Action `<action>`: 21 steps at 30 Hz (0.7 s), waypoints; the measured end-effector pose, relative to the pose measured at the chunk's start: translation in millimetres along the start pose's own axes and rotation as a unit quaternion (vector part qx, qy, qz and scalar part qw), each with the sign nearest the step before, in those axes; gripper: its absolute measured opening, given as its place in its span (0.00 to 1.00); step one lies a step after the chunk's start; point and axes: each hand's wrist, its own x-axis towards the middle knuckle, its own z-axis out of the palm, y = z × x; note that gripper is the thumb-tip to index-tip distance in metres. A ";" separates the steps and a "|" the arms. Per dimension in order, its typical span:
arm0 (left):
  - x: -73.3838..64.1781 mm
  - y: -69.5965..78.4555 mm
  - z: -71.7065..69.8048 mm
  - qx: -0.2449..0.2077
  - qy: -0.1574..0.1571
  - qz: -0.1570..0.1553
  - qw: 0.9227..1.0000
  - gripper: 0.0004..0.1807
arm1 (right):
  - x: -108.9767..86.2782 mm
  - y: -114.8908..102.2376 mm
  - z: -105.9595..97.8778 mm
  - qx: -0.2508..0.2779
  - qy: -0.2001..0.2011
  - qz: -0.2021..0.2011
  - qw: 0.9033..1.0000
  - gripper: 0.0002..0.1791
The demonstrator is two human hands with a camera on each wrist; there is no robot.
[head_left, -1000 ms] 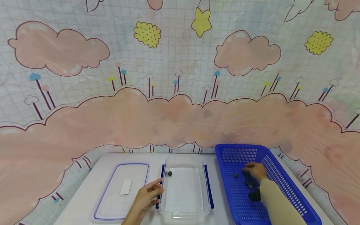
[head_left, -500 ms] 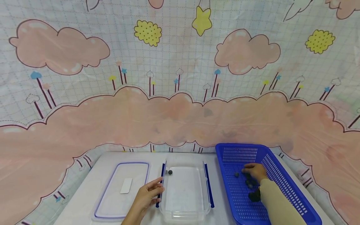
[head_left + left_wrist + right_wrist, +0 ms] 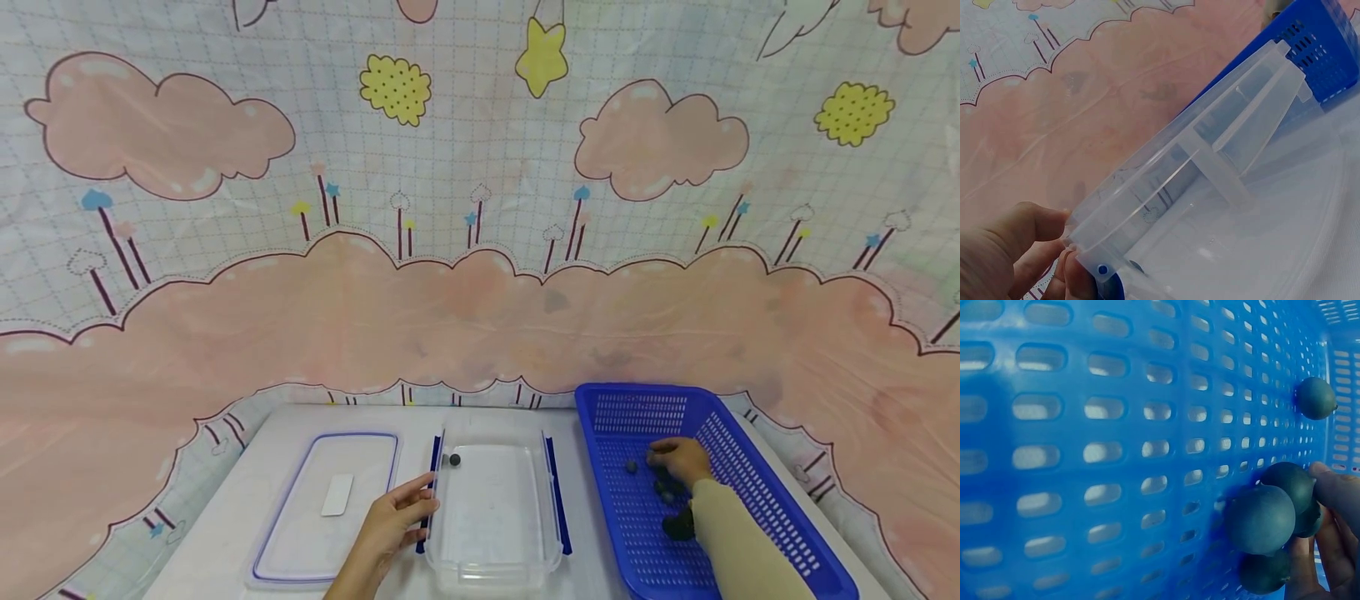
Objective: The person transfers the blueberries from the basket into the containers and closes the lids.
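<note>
My left hand pinches the left rim of a clear plastic box, thumb on one side and fingers on the other. Inside the box, near its far left corner, lies one small dark round fruit. On the right, my right hand reaches down into a blue plastic basket. Its thumb and fingers close around a small dark green round fruit within a cluster. Another green fruit covers part of it in the right wrist view, and a single fruit sits apart.
A clear lid with a blue-edged rim and a white rectangle lies left of the box. Blue side latches flank the box. A larger dark lump sits in the basket by the sleeve. A patterned cloth hangs behind.
</note>
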 end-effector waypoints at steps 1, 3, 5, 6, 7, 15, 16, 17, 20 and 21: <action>0.0 0.0 0.1 0.000 0.000 0.001 1.000 0.29 | -0.3 -0.1 0.0 -0.001 0.000 -0.002 1.000 0.16; 0.1 0.0 0.2 -0.001 0.000 0.002 1.000 0.29 | -0.7 -0.2 0.1 -0.002 0.001 -0.004 1.000 0.16; 0.2 0.1 0.3 -0.001 0.000 0.003 1.000 0.29 | -0.8 -0.7 0.1 -0.005 0.003 -0.007 1.000 0.16; 0.1 0.1 0.2 -0.001 0.000 0.004 1.000 0.29 | -0.5 -0.6 0.2 -0.007 0.004 -0.008 1.000 0.16; 0.1 0.1 0.1 -0.001 -0.001 0.004 1.000 0.29 | -0.6 -0.8 0.2 -0.007 0.004 -0.009 1.000 0.16; 0.1 -0.4 -0.4 -0.002 -0.003 0.004 1.000 0.29 | 1.6 0.7 0.4 0.005 0.010 -0.011 1.000 0.17; 0.2 -0.3 -0.4 -0.003 -0.003 0.004 1.000 0.29 | 1.9 0.4 0.3 0.007 0.010 -0.011 1.000 0.17; 0.2 -0.4 -0.3 -0.003 -0.003 0.004 1.000 0.29 | 2.2 0.4 0.2 0.012 0.011 -0.008 1.000 0.18; 0.5 -0.7 -0.1 -0.002 -0.002 0.004 1.000 0.29 | 2.5 -1.6 -1.1 0.023 0.015 -0.005 1.000 0.18; 0.6 -0.8 -0.1 -0.002 -0.002 0.004 1.000 0.29 | 2.3 -2.8 -1.8 0.027 0.017 -0.004 0.999 0.18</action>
